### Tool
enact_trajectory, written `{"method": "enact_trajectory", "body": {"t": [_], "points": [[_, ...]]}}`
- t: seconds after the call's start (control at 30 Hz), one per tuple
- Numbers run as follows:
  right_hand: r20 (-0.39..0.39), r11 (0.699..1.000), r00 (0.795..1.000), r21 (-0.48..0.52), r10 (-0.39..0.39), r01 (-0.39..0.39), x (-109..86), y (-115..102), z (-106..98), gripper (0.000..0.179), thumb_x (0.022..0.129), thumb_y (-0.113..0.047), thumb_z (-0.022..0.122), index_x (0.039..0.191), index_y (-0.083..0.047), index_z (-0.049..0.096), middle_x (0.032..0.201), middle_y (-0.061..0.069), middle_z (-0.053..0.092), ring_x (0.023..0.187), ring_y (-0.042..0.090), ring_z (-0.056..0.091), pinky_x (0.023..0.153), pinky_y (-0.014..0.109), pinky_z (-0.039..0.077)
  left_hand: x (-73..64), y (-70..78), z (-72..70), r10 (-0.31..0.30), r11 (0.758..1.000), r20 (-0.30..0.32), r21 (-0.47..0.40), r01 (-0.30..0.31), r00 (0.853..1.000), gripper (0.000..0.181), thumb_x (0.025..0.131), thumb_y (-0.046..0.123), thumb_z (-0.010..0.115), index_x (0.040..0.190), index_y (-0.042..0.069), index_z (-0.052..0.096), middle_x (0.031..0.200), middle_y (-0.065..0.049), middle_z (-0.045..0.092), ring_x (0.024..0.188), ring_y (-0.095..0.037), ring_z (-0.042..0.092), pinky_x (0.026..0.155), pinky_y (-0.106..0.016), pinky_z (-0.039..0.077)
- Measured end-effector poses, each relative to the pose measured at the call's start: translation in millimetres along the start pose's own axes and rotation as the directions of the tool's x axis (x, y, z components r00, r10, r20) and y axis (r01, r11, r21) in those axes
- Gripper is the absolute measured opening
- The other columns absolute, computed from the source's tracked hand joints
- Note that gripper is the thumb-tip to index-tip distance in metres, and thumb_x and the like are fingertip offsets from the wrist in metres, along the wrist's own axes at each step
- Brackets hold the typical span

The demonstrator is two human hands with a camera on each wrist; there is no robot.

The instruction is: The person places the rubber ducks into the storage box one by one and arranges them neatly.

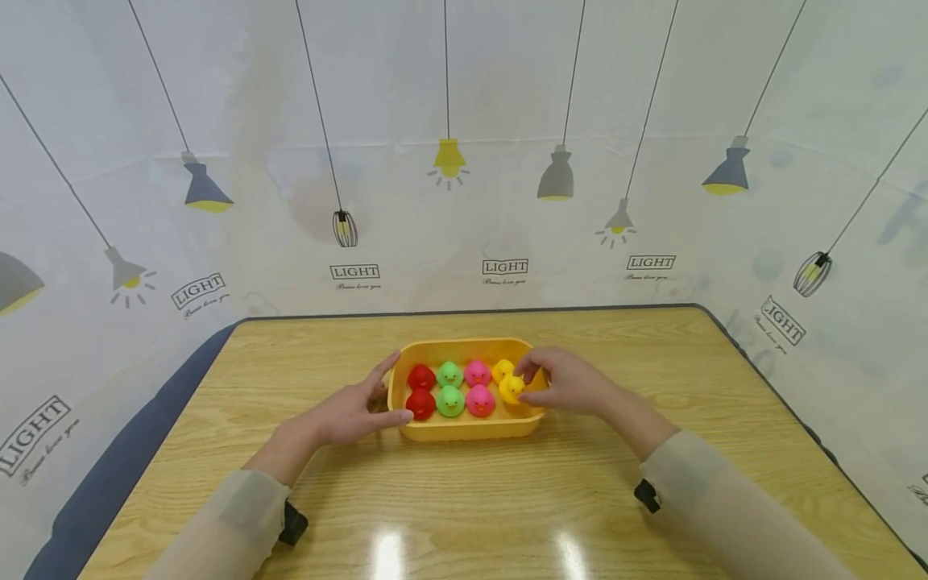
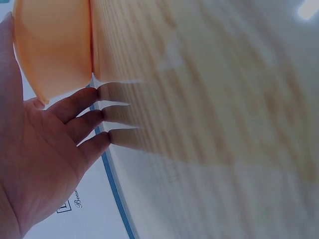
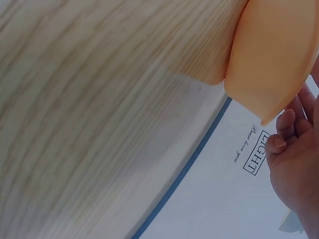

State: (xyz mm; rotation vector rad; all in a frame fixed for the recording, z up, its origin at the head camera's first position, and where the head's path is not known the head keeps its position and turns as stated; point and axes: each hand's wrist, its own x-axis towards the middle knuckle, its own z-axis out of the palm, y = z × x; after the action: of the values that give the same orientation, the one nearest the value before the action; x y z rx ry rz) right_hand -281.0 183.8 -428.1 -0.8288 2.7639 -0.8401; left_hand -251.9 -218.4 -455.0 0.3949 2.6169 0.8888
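Observation:
A yellow plastic tray [image 1: 464, 432] holds several small rubber ducks in two rows. From left to right come red ducks [image 1: 420, 405], green ducks [image 1: 450, 401], pink ducks [image 1: 480, 400] and yellow ones. At the tray's right end my right hand [image 1: 569, 383] reaches over the rim and pinches the front yellow duck [image 1: 511, 390] between thumb and fingers. This duck partly covers the yellow duck behind it [image 1: 502, 370]. My left hand [image 1: 355, 409] spans the tray's left end, its index finger and thumb extended along the rim. In the left wrist view, its other fingertips rest on the table.
The tray stands on a wood-grain table [image 1: 464, 491] towards its far side. Pale cloth [image 1: 406, 282] printed with lamps rises behind the table and along both sides. A small black device [image 1: 293, 524] is strapped at the left wrist, another [image 1: 648, 496] at the right.

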Motion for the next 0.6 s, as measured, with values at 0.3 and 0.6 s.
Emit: {"method": "enact_trajectory", "body": {"t": [0.3,0.6], "points": [[0.023,0.996,1.000,-0.092,0.018,-0.016,3.0,-5.5,3.7,0.027,0.093,-0.030,0.090,0.113,-0.019,0.076,0.104,-0.006,0.073,0.105,0.030,0.065,0.094,0.040,0.053,2.1,-2.1,1.2,-0.005,1.000,-0.002,0.009,0.005,1.000,0.111,0.092,0.082,0.068,0.173,0.054,-0.002,0.167,-0.022,0.053,0.153,-0.048,0.050,0.127,-0.073,0.035],[0.058,0.987,0.997,-0.157,0.041,-0.031,4.1,-8.7,2.7,0.025,0.091,-0.033,0.090,0.111,-0.024,0.078,0.099,-0.011,0.071,0.092,0.016,0.055,0.082,0.033,0.049,0.4,0.5,0.3,0.009,1.000,-0.003,0.009,-0.009,1.000,0.110,0.094,0.079,0.068,0.174,0.051,-0.002,0.167,-0.024,0.052,0.153,-0.051,0.049,0.126,-0.073,0.034]]}}
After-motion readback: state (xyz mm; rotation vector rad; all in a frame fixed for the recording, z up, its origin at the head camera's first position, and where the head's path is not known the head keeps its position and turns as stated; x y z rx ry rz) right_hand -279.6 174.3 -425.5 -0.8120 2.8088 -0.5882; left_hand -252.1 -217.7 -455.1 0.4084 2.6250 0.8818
